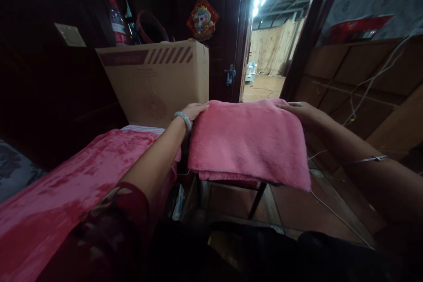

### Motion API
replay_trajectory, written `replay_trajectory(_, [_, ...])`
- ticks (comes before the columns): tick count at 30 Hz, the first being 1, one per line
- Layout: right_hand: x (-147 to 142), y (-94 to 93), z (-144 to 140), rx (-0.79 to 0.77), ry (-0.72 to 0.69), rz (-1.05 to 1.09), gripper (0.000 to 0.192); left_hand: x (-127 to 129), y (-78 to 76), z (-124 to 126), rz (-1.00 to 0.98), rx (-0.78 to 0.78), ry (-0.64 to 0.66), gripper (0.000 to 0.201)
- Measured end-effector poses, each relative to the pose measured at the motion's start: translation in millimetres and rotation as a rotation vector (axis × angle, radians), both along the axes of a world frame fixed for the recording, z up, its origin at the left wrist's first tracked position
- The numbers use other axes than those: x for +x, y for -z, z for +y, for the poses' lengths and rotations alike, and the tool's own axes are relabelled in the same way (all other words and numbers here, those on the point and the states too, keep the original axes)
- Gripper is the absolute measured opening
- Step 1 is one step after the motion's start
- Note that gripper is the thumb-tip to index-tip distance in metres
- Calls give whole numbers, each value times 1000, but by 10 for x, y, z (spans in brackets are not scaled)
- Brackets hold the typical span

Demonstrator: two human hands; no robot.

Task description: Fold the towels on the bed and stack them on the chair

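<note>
A folded pink plush blanket [247, 141] lies over a dark-legged seat [257, 200], its front edge hanging over the side. At the blanket's far left corner, my left hand [195, 111] grips the fabric with the thumb on top; the other fingers are partly hidden. My right hand [299, 110] pinches the far right corner, most of its fingers out of sight behind the cloth. A pale bangle [184, 121] circles my left wrist.
To the left, a red plush cover [109, 158] lies over a bed-like surface. A large cardboard box [158, 83] stands behind it, with a bottle [118, 26] on top. An open doorway [267, 53] is ahead. Cables [343, 222] trail on the right-hand floor beside wooden cabinets [357, 70].
</note>
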State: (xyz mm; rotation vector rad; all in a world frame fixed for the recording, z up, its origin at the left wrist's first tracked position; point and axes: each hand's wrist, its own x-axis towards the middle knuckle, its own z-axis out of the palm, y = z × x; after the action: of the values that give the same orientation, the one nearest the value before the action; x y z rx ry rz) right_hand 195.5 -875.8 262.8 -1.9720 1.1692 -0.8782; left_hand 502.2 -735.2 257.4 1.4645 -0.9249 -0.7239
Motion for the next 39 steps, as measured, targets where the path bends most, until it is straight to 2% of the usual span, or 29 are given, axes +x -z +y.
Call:
replay_trajectory(2, [-38, -78, -40, -68, 98, 119, 36, -4, -67, 11, -204, 46, -116, 39])
replay_trajectory(4, [-22, -186, -36, -292, 135, 247, 40, -51, -162, 14, -441, 48, -217, 48])
replay_trajectory(6, [93, -311, 33, -549, 69, 326, 45, -164, -271, 9, -683, 21, -246, 53])
replay_trajectory(8, [310, -419, 166, -736, -98, 358, 49, -337, -360, 0, -910, 21, -200, 54])
replay_trajectory(10, [582, -461, 325, -836, -262, 426, 50, -533, -389, -9, -1108, 79, -141, 50])
replay_trajectory(12, [831, -402, 458, -884, -345, 553, 50, -705, -331, -15, -1262, 164, -87, 45])
replay_trajectory(14, [998, -256, 525, -872, -352, 672, 48, -818, -205, -14, -1356, 231, -46, 41])
replay_trajectory(17, [1066, -25, 510, -812, -343, 715, 46, -877, -10, -2, -1399, 250, -50, 40])
replay_trajectory(19, [1020, 44, 462, -802, -351, 688, 47, -875, 58, 7, -1413, 243, -69, 42])
replay_trajectory(24, [735, 32, 312, -812, -328, 646, 55, -868, 57, 18, -1439, 230, -94, 41])
replay_trajectory(29, [478, 244, 194, -828, -153, 537, 65, -890, 99, 22, -1425, 194, -107, 40])
replay_trajectory(33, [469, 382, 181, -829, -106, 485, 62, -865, 153, 22, -1394, 168, -108, 41])
replay_trajectory(39, [497, 357, 190, -806, -122, 494, 61, -746, 152, 46, -1314, 89, -6, 56])
